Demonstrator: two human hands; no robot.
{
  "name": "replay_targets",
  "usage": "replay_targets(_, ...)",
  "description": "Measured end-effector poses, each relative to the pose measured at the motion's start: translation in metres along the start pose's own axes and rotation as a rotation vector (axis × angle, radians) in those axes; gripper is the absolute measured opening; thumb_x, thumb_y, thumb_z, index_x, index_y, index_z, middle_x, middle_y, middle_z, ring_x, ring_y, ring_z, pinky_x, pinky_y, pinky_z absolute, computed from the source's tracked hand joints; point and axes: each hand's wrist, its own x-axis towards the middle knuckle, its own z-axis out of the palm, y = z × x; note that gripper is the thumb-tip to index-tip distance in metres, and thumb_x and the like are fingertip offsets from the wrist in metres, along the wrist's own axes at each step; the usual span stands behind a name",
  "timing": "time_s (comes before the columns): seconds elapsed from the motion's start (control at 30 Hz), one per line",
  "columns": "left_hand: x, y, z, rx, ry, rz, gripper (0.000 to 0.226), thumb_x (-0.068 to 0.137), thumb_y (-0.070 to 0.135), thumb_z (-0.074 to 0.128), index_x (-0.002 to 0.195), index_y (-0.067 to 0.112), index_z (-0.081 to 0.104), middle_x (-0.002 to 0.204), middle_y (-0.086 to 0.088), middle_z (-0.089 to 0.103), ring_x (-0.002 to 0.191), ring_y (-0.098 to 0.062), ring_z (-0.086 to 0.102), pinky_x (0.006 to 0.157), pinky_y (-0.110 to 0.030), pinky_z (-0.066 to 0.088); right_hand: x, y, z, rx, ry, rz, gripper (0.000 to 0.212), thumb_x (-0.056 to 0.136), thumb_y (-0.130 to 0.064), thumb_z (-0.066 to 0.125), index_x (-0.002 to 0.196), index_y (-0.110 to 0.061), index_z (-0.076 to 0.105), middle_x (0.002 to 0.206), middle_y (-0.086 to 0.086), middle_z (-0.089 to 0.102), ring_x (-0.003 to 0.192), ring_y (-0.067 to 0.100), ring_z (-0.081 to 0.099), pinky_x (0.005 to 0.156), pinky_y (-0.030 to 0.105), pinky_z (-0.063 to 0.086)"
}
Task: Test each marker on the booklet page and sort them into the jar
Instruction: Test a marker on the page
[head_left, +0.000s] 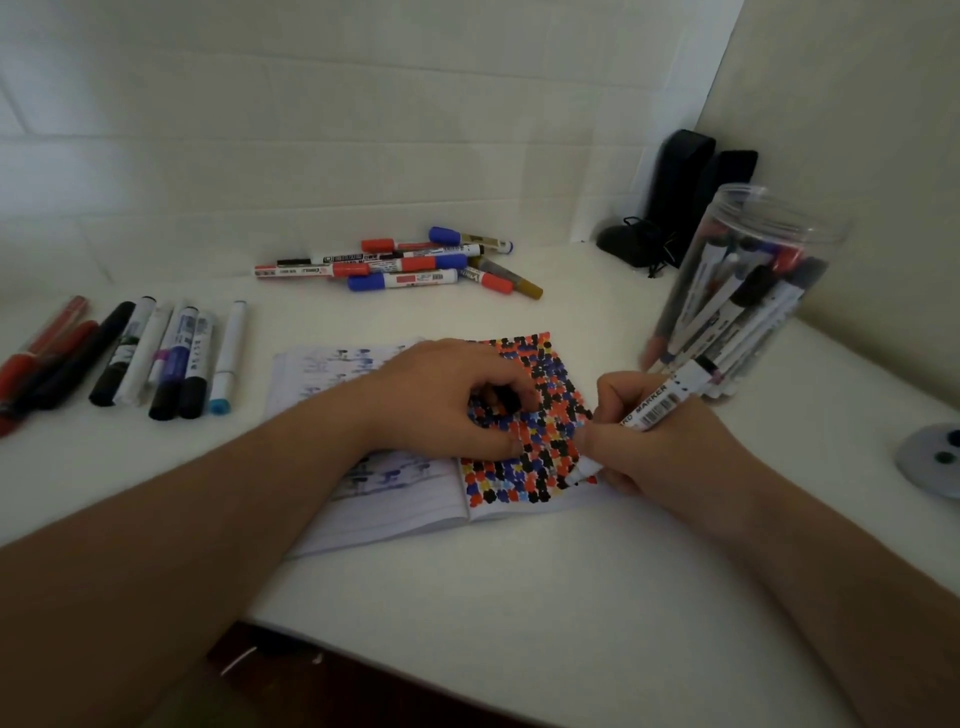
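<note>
Testing is mid-way, judging by how the markers lie. The right hand (649, 447) pinches a white marker (639, 415), uncapped, with its tip touching the booklet (415, 499) page near that page's lower right corner, where rows of black, blue, red and yellow dabs already cover most of the sheet. The left hand (447, 400) rests on the same page, its fingers curled round a small dark thing that looks like the cap (504, 397), though it is too hidden to be sure. So each grip is occupied: the right grasping the marker, the left apparently the cap.

The jar (748, 291), clear and standing near the worktop's right edge just beyond the right hand, already holds a good many markers, so much sorting seems done. Still outside it are a loose pile of markers (400, 265) toward the back edge of the worktop (519, 597) and a row of markers (156, 358) along the left side; whether those are untested or rejects cannot be told. This marker is not yet capped or placed.
</note>
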Motion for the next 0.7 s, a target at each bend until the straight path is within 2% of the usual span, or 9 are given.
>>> replay_targets(0.13,0.0007,-0.0009,0.0011,0.010,-0.004,0.004,0.043,0.080,0.058,0.076,0.120,0.048,0.063,0.112,0.026,0.061,0.103,0.006,0.057,0.092,-0.032,0.053,0.0012,-0.0007,-0.0017,-0.029,0.024,0.033,0.033,0.080,0.011,0.068,0.063,0.000,0.042,0.059,0.029,0.055,0.046,0.022,0.050,0.041,0.023,0.039)
replay_targets(0.27,0.0013,-0.0012,0.0011,0.008,-0.006,0.002,0.043,0.081,0.058,0.076,0.121,0.047,0.063,0.112,0.026,0.061,0.103,0.006,0.057,0.092,-0.032,0.053,0.0013,0.0010,-0.0008,-0.059,0.014,0.058,0.035,0.080,0.009,0.069,0.061,-0.008,0.045,0.054,0.015,0.055,0.047,0.022,0.050,0.043,0.023,0.039)
replay_targets(0.5,0.0003,-0.0011,0.0013,0.002,-0.008,0.001,0.042,0.081,0.057,0.076,0.120,0.048,0.064,0.111,0.027,0.061,0.102,0.006,0.057,0.092,-0.032,0.053,-0.0031,-0.0057,0.0013,-0.114,0.003,0.049,0.029,0.084,0.002,0.067,0.065,-0.006,0.047,0.048,0.004,0.056,0.041,0.012,0.049,0.041,0.019,0.038)
replay_targets(0.7,0.0011,-0.0010,0.0009,0.001,-0.014,-0.003,0.040,0.081,0.058,0.076,0.118,0.050,0.063,0.111,0.029,0.060,0.103,0.008,0.056,0.092,-0.031,0.052,-0.0015,-0.0048,-0.0002,-0.074,0.013,0.051,0.033,0.082,0.009,0.069,0.063,-0.006,0.046,0.058,0.024,0.057,0.047,0.020,0.051,0.042,0.021,0.038)
